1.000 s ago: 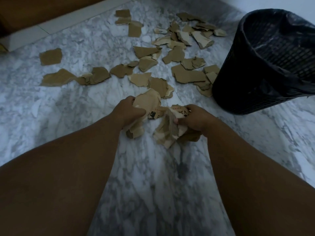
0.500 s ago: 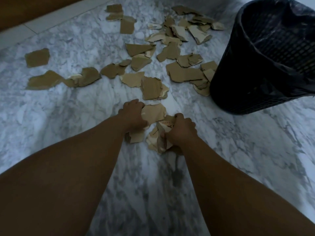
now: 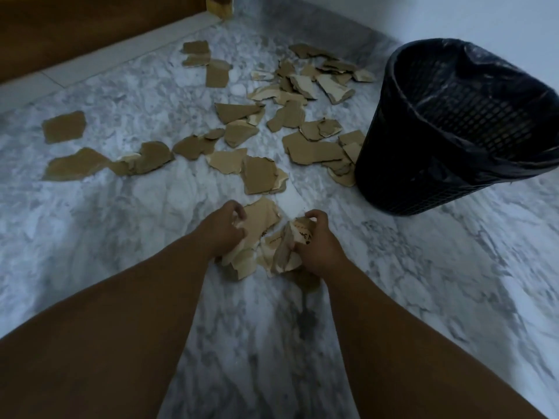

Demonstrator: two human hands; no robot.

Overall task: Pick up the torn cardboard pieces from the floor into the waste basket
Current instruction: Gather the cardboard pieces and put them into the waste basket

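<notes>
Nearest, the left hand (image 3: 225, 229) had its grip curled round a stack of torn pieces (image 3: 260, 220) down at the floor (image 3: 121, 222). Just beside it, the right hand (image 3: 317, 246) gripped a crumpled bundle (image 3: 287, 252). Beyond, more scraps (image 3: 314, 151) lay scattered, some against the black basket (image 3: 423, 164) standing at the right.

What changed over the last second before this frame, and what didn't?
The right hand moved in toward the left hand, bunching the gripped cardboard pieces closer together on the floor. Both hands kept their grip, and nothing was let go. The scattered pieces and the waste basket stayed put.
</notes>
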